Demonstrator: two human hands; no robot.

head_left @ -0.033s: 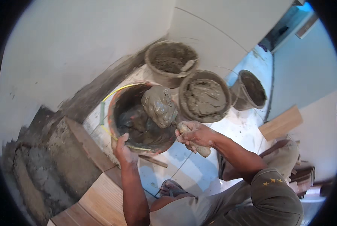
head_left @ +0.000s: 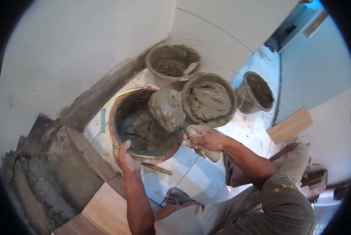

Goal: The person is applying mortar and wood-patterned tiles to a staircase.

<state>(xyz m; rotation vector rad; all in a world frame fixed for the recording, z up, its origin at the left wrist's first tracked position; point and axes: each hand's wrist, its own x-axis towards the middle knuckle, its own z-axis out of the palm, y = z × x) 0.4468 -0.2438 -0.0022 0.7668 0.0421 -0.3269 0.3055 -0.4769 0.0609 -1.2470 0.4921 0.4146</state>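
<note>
My right hand [head_left: 206,141] is wrapped round the thick, mortar-caked handle of a trowel [head_left: 212,156]. Its blade is hidden under a big lump of wet grey mortar [head_left: 165,109], held over the right side of an orange-rimmed bucket [head_left: 112,129]. At the bucket's near left, my left hand [head_left: 127,158] grips the rim, thumb on top. This bucket leans slightly and has a yellow handle with a green grip [head_left: 103,120]. Dark wet mortar lies in its bottom. Just right of it stands a second bucket [head_left: 234,103], filled with smooth mortar.
Behind are a bucket of rougher mortar [head_left: 175,81] and a tilted bucket [head_left: 246,98]. A wood-look tile [head_left: 291,124] leans at the right wall. Left, mortar-covered steps [head_left: 59,168] border a wooden-coloured edge piece [head_left: 90,150]. A thin stick [head_left: 157,169] lies near the bucket. My sandalled foot [head_left: 178,197] is close.
The whole view has shifted slightly, so the buckets and wall sit a little further left. Both hands keep their holds, and the mortar lump stays over the bucket.
</note>
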